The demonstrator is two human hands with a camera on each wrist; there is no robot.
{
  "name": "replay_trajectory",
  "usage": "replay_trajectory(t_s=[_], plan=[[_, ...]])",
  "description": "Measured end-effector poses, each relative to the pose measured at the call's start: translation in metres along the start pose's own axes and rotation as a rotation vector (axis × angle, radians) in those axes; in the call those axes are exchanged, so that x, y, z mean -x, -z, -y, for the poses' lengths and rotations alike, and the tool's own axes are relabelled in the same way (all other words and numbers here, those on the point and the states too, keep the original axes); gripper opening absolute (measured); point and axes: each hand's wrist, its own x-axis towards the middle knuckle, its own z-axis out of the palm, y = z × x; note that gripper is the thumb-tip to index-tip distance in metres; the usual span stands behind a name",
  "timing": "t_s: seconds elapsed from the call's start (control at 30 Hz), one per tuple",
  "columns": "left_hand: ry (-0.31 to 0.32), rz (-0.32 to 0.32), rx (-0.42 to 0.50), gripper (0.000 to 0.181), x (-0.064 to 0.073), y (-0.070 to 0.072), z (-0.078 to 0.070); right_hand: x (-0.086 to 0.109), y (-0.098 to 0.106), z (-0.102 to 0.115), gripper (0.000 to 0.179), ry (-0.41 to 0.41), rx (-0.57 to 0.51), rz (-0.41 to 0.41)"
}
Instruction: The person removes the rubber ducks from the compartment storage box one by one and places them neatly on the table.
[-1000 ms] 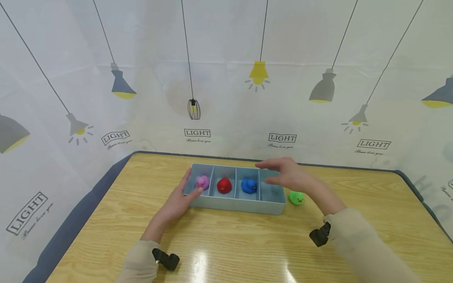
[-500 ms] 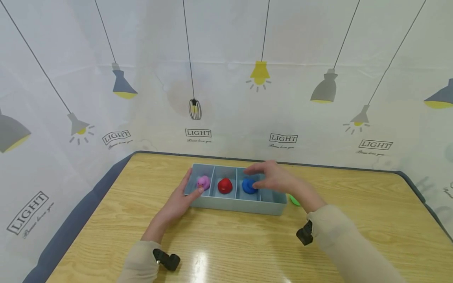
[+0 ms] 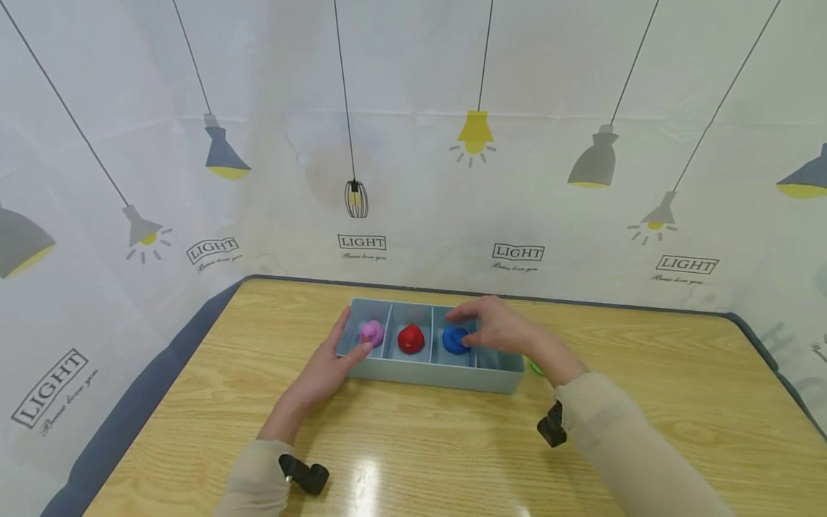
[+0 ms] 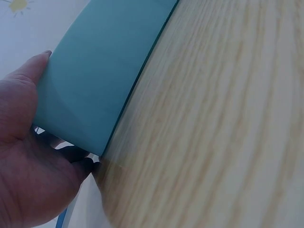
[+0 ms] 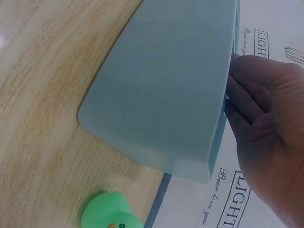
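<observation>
A pale blue box [image 3: 426, 373] with divided compartments stands on the table. My left hand [image 3: 326, 362] grips its left end, thumb over the front rim and fingers along the side. In its compartments, left to right, sit a pink rubber duck [image 3: 371, 333], a red rubber duck [image 3: 410, 339] and a blue rubber duck [image 3: 454, 340]. My right hand [image 3: 507, 327] reaches over the right end into the third compartment, its thumb and fingers about the blue duck. In the right wrist view, the box wall [image 5: 156, 85] hides the fingertips of the right hand [image 5: 270, 109].
A green rubber duck [image 5: 108, 211] stands on the table right of the box, mostly hidden by the right wrist in the head view. The wooden table [image 3: 388, 452] has a dark edge [image 3: 646, 306] before a curtain printed with lamps [image 3: 413, 143].
My right hand has moved left from over the rightmost compartment to the blue duck, and has hardly moved in the last half second. The left hand keeps its hold on the box.
</observation>
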Motion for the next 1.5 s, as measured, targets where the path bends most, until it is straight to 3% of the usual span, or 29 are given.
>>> replay_trajectory(t_s=[0.33,0.57,0.97,1.27,1.5], plan=[[-0.023,-0.004,0.002,0.086,0.001,0.0,-0.001,-0.007,-0.005,0.0,0.039,-0.029,0.117,0.032],[-0.006,0.002,0.021,0.086,0.002,0.0,-0.001,-0.012,-0.008,-0.001,0.039,-0.019,0.19,0.05],[-0.004,0.007,0.016,0.084,0.002,0.0,-0.002,-0.011,-0.015,0.004,0.039,-0.031,0.176,-0.003],[-0.007,0.005,0.014,0.084,0.002,-0.001,-0.003,-0.011,-0.018,0.005,0.037,0.023,0.234,0.006],[-0.01,0.0,0.009,0.084,0.002,-0.001,-0.002,-0.011,-0.019,0.001,0.021,0.1,0.25,0.002]])
